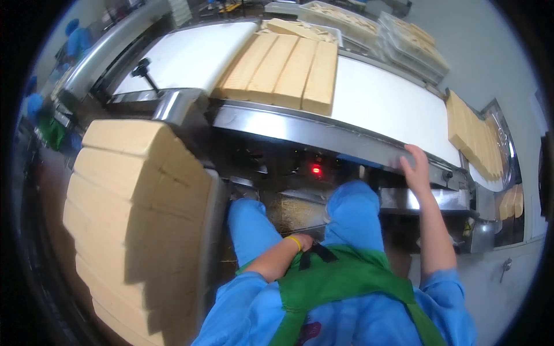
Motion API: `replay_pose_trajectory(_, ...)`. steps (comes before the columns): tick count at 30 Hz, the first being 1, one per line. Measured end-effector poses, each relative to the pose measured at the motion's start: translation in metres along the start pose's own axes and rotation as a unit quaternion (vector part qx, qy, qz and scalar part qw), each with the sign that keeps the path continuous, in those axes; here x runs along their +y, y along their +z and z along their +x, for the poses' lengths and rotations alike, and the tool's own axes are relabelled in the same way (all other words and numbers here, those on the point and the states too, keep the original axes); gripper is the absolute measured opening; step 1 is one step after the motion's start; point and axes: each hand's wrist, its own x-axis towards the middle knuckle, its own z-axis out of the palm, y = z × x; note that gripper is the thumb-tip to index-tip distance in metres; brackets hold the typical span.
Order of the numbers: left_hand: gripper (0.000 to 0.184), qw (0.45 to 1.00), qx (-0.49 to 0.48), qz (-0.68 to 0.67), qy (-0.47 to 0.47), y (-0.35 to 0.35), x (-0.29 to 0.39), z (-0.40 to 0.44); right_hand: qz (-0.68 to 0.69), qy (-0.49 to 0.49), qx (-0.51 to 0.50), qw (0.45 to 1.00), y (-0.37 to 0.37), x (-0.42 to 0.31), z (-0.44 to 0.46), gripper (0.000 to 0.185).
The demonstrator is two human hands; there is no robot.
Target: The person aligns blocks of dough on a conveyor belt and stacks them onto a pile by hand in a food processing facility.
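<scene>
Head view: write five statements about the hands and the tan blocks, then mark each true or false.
1. The right hand is at the metal rail beside the white belt. True.
2. The left hand is raised over the white belt. False: it is low, by the green apron.
3. A yellow band is on the left wrist. True.
4. The tan blocks on the white belt lie scattered. False: they lie side by side.
5. A red light glows below the metal rail. True.

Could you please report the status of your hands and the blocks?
Right hand at metal rail, left hand by apron. Blocks side by side on white belt. Stacked blocks close on left.
</scene>
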Motion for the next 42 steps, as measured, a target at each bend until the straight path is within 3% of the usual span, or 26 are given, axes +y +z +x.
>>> replay_pose_trajectory(2,0.045,0.995,-0.060,-0.037,0.066,0.012,-0.002,0.030,-0.025,-0.009,0.010,1.000,0.006,0.014,0.014,0.034)
replay_pose_trajectory(6,0.044,0.990,-0.091,-0.088,0.061,0.020,0.005,0.045,-0.100,-0.033,-0.013,0.994,0.029,0.034,0.039,0.033)
replay_pose_trajectory(14,0.041,0.980,-0.138,-0.136,0.037,-0.005,0.010,0.037,-0.154,0.014,-0.109,0.982,0.014,0.016,0.041,0.023)
replay_pose_trajectory(19,0.039,0.982,-0.130,-0.134,0.028,-0.027,0.008,0.021,-0.104,0.011,-0.092,0.990,0.015,0.005,0.047,0.029)
replay_pose_trajectory(29,0.036,1.000,0.001,0.020,0.016,-0.061,-0.020,-0.005,-0.055,-0.048,0.032,0.997,0.041,0.000,0.050,0.027)
replay_pose_trajectory(33,0.035,0.990,0.136,0.044,0.010,-0.083,-0.035,-0.047,-0.013,-0.058,0.061,0.996,0.053,0.015,0.047,0.022)
replay_pose_trajectory(36,0.036,0.962,0.157,0.211,-0.079,-0.135,0.020,-0.116,0.001,-0.051,0.072,0.996,0.055,0.017,0.046,0.020)
replay_pose_trajectory(39,0.033,0.940,0.161,0.244,-0.174,-0.169,0.072,-0.160,-0.013,-0.039,0.056,0.998,0.056,0.018,0.050,0.020)
replay_pose_trajectory(42,0.037,0.941,0.255,0.203,-0.091,-0.191,0.112,-0.200,-0.014,-0.061,0.063,0.996,0.057,0.020,0.051,0.019)
